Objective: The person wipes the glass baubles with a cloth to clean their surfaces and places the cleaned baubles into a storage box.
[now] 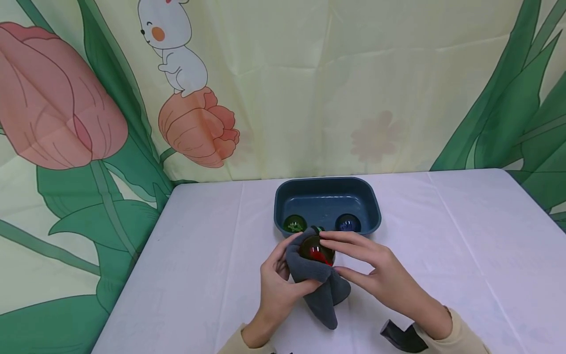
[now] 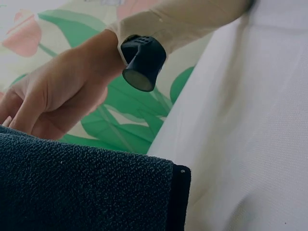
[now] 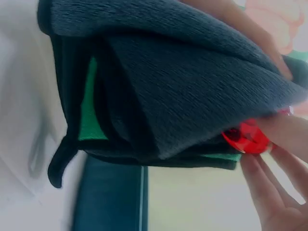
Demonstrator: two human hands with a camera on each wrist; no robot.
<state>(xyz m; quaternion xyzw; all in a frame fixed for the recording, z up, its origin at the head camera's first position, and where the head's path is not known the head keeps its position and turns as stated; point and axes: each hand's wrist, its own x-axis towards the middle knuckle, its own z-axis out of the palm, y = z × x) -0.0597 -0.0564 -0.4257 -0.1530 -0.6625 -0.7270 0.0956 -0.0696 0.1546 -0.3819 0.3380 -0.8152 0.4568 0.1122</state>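
Note:
A dark grey-blue cloth (image 1: 325,300) hangs bunched in my left hand (image 1: 280,287), in front of the tray. The right wrist view shows a green underside and dark edging on the cloth (image 3: 192,86). Nestled in its fold is a clear glass ball with red inside (image 1: 315,251), showing bright red (image 3: 248,137) in the right wrist view. Fingertips of my right hand (image 1: 382,268) lie on the ball's upper right, and the thumb is at its lower edge by the cloth. Cloth hides the ball's left and underside.
Beyond the hands stands a dark blue tray (image 1: 327,183) near the table's back edge. It contains a green glass ball (image 1: 295,223) and a blue glass ball (image 1: 348,222). A white cloth covers the table (image 1: 199,275); a printed curtain (image 1: 309,98) hangs behind.

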